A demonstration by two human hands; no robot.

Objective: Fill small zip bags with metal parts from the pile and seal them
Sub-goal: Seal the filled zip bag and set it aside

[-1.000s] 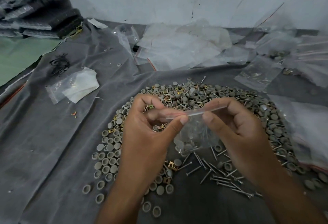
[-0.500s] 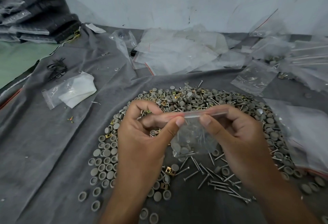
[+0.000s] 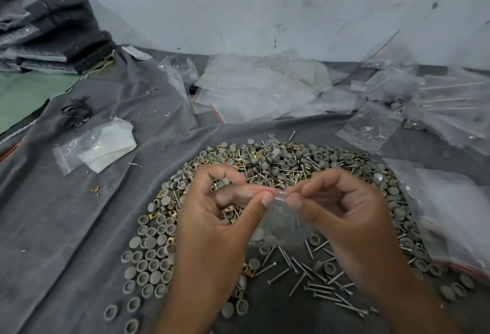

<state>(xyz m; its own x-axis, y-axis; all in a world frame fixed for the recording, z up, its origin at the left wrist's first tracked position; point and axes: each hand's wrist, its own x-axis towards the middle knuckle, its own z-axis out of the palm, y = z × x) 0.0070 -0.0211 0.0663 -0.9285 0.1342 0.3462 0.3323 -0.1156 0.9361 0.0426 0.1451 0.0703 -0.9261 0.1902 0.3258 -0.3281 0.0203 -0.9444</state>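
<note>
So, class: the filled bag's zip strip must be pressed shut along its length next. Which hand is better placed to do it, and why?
Probably the left hand: it pinches the small zip bag on its red-lined strip, while the right hand steadies the other end.

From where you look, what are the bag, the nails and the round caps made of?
Bag: thin clear plastic, probably; the parts show through it, and a red line runs along its top. Nails: likely steel, grey with a dull shine. Caps: matte grey, plastic or coated metal; I cannot tell.

Head camera looks forward and down, close over the cloth [image 3: 66, 227].
</note>
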